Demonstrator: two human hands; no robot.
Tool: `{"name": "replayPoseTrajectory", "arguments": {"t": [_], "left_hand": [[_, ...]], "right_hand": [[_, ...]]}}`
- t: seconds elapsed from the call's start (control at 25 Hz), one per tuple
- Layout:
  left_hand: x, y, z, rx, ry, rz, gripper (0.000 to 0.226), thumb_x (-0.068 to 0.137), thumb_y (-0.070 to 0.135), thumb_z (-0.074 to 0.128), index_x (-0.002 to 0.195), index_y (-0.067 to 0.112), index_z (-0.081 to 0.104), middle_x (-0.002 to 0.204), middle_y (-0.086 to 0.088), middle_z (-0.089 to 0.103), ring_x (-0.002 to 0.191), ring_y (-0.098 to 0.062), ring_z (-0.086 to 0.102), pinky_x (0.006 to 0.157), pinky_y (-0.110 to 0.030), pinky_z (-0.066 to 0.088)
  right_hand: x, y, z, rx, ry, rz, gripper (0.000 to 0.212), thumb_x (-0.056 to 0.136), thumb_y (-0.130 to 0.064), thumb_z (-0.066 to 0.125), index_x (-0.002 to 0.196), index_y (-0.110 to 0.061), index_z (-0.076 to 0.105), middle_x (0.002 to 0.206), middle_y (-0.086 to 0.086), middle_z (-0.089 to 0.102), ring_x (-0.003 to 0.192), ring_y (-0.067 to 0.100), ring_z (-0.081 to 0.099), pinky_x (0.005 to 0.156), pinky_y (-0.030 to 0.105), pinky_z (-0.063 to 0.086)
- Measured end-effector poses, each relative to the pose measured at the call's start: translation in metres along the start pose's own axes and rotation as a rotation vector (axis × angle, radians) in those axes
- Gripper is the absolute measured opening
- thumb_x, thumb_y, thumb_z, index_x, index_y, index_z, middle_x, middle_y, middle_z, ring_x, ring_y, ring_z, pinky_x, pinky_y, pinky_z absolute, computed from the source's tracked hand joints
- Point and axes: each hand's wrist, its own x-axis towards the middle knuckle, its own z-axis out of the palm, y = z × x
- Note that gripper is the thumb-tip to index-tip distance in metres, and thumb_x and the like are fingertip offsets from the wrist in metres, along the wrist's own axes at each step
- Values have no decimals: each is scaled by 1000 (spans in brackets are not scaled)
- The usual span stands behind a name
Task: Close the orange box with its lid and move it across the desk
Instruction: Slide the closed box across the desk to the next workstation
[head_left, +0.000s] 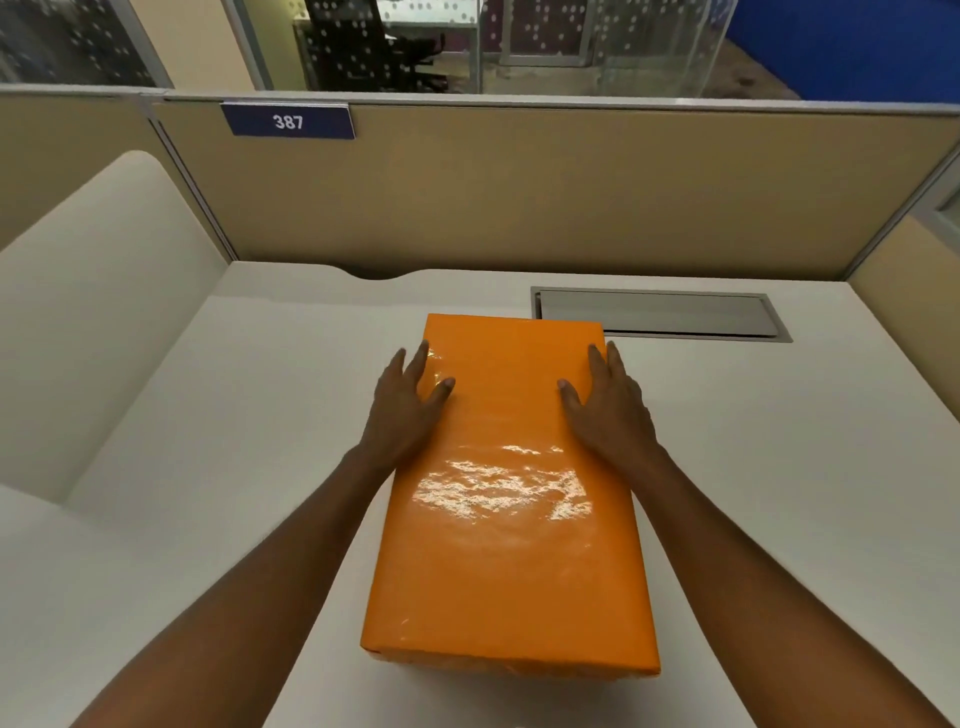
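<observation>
The orange box (509, 519) stands in the middle of the white desk (779, 467), long side running away from me, with its glossy orange lid on top covering it fully. My left hand (410, 405) lies against the box's left edge near the far end, thumb on the lid and fingers spread along the side. My right hand (608, 405) mirrors it on the right edge, thumb on the lid. Both hands press the box between them.
A grey metal cable hatch (660, 314) is set into the desk just behind and right of the box. Beige partition walls (519, 197) close the desk at the back and right. A cream divider (104, 312) borders the left.
</observation>
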Motion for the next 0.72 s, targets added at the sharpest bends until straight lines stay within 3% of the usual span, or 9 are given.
{"name": "replayPoseTrajectory", "arguments": {"t": [0.2,0.36,0.56,0.72], "left_hand": [[32,3,4,-108,-110,-10,64,95,49,37,150,26,13,159,-8,24,142,-32,31,114,-50,26],[34,0,9,-263,-98,-49,67,93,49,43,150,33,12,154,-8,34,133,-34,45,106,-50,38],[38,-7,16,-305,-74,-57,68,92,49,46,149,34,13,151,-6,40,129,-32,48,103,-47,42],[33,-4,15,-265,1,-93,70,87,54,52,147,31,27,149,-5,44,130,-30,48,103,-46,41]], "right_hand": [[43,5,1,66,-46,-21,74,92,-55,34,149,-18,6,160,0,1,138,38,29,106,53,32],[47,13,15,154,7,-49,72,94,-51,34,150,-16,5,160,2,4,140,31,28,107,46,32],[52,18,26,130,76,-52,71,93,-52,36,149,-18,10,159,3,12,137,34,35,104,47,36],[51,19,25,175,39,-25,70,93,-51,37,149,-20,9,159,1,13,138,33,33,105,48,34]]}}
